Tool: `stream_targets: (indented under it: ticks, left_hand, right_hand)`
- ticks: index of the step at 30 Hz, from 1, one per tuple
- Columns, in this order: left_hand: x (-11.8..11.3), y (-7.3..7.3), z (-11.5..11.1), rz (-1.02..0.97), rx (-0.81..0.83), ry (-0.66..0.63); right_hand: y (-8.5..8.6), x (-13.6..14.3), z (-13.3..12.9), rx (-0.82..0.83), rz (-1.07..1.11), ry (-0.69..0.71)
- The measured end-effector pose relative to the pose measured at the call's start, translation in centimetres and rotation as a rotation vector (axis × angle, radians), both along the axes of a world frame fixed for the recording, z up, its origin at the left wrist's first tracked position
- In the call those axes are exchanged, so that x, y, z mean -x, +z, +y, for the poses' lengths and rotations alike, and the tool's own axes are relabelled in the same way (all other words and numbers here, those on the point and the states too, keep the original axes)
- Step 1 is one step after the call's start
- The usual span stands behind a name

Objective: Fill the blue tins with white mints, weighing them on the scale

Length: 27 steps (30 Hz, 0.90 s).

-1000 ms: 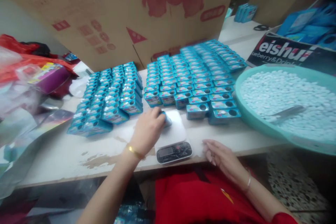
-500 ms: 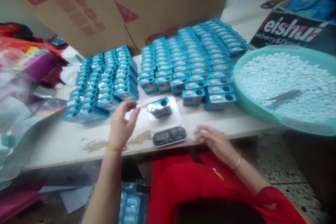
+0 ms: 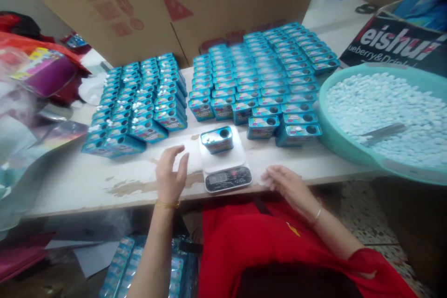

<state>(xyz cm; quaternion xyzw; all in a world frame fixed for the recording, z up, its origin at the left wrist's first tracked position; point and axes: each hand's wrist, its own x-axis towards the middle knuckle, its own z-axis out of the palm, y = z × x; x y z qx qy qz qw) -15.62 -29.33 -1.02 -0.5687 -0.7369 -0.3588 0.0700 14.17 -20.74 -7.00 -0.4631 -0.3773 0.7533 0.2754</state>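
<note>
A blue tin (image 3: 217,140) with a round dark hole and a few white pieces on its top stands on the white plate of a small scale (image 3: 228,179). Left of the scale, my left hand (image 3: 172,172) is held with thumb and fingers apart, touching nothing. My right hand (image 3: 284,184) is at the table's front edge, right of the scale, its fingertips pinched together; what they hold, if anything, is too small to name. Behind the scale stand rows of blue tins (image 3: 261,74), and more tins with white pieces on top (image 3: 139,102) are at the left.
A turquoise basin (image 3: 387,163) of white pieces with a scoop (image 3: 384,131) lies at the right. Behind the tins rises a large cardboard box (image 3: 139,4). Bags and a purple package (image 3: 52,74) are at the far left; packed tins (image 3: 120,260) sit below the table.
My left hand has moved slightly right and down, closer to the scale. The whole view has shifted a little. My right hand stays near the table edge.
</note>
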Motion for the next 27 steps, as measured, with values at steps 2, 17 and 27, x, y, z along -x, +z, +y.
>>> stream_targets:
  ticks: [2, 17, 27]
  left_hand:
    - [-0.5, 0.9, 0.4, 0.092, -0.037, -0.062]
    - [-4.3, 1.3, 4.2, 0.26, 0.029, -0.246]
    - [-5.4, 0.3, 4.4, 0.147, -0.089, -0.087]
  right_hand:
    - [1.0, 0.4, 0.1, -0.073, -0.091, -0.016]
    - [10.2, 11.2, 5.6, -1.168, -0.163, 0.003]
    - [7.8, 13.1, 5.9, -1.27, -0.35, 0.067]
